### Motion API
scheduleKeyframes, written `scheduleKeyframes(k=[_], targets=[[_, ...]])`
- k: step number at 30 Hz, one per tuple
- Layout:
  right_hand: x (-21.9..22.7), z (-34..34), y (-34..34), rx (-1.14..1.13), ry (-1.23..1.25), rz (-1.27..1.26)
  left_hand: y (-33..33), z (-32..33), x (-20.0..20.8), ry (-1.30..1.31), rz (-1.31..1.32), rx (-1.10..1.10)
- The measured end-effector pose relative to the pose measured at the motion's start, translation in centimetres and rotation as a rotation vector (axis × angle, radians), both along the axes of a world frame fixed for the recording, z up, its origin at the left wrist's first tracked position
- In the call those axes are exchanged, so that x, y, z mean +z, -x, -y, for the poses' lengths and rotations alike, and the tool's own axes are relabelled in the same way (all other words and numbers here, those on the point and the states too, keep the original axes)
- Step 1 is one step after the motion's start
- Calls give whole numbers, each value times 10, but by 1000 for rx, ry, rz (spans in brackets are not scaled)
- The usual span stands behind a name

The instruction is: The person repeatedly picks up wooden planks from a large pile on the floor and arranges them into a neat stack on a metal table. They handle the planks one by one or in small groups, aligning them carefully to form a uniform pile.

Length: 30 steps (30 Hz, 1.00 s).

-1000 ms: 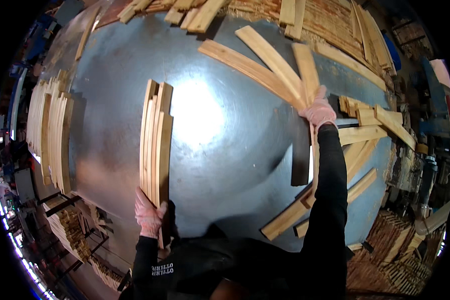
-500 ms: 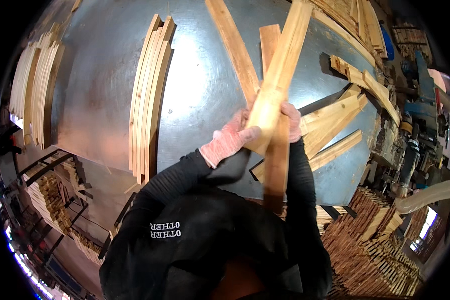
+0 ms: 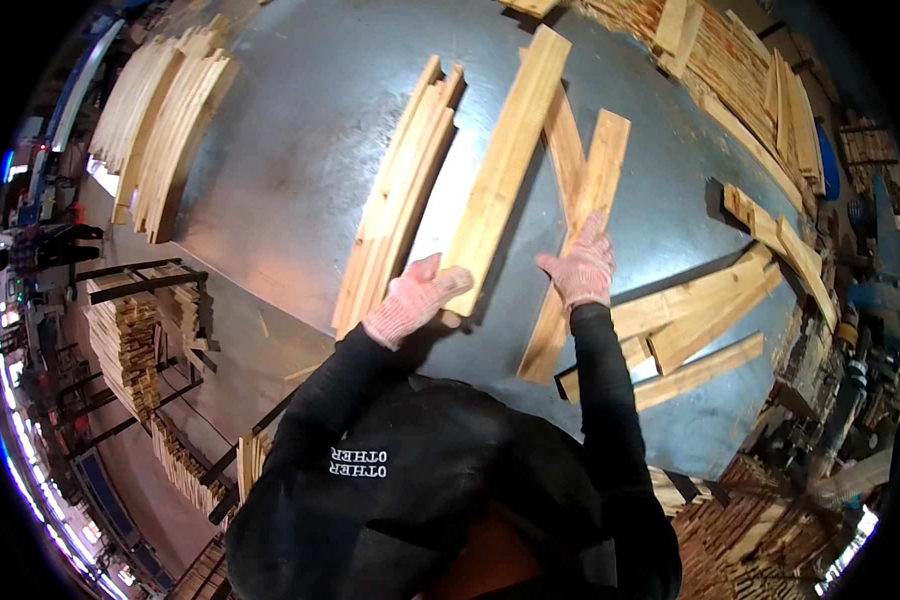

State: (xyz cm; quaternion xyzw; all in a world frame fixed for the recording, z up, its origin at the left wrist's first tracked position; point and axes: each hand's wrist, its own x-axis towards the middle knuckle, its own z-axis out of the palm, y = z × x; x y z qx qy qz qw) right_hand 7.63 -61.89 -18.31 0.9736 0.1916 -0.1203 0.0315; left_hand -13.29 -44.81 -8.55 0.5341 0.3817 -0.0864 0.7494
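My left hand (image 3: pixel 417 299), in a pink knit glove, grips the near end of a pale wooden board (image 3: pixel 510 170), thumb on top and fingers beneath. The board points away from me, just right of a row of boards stood side by side (image 3: pixel 400 195). My right hand (image 3: pixel 582 264), gloved alike, lies with fingers stretched and thumb apart on another board (image 3: pixel 606 160). That board crosses over a darker board (image 3: pixel 543 340) on the metal tabletop (image 3: pixel 290 130).
Several loose boards (image 3: pixel 705 305) lie to the right, with two more (image 3: pixel 785 245) near the right edge. A bigger row of boards (image 3: pixel 170 120) stands far left. Stacked wood (image 3: pixel 725 90) fills the far right; racks of wood (image 3: pixel 125 350) stand lower left.
My left hand has carried its board leftward, toward the row of boards. My right hand has come off that board and now rests on another. The view has shifted, too.
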Motion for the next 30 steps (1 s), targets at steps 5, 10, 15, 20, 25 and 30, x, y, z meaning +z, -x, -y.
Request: scheduleKeyframes(k=[5,10,15,20,25,30], targets=[[19,4,-3,-223,-153,-247,69,-103,-12,-723,-303,132],[22,39,12,-503,-1358,-1348,134,-210,-77,-1290,-684,-186],[27,33,49,-601,-1710,-1872,83,-155,-49,-1655,-239,31],[-49,65,52,-381,-1345,-1207,-33,1,-16,96,38,10],[-1,25,32,-510,-1131,-1161,-50,7,-80,-231,142,-58],[2,-50,30,-223,-587,-568,45,-9,-44,-1019,-167,-299]])
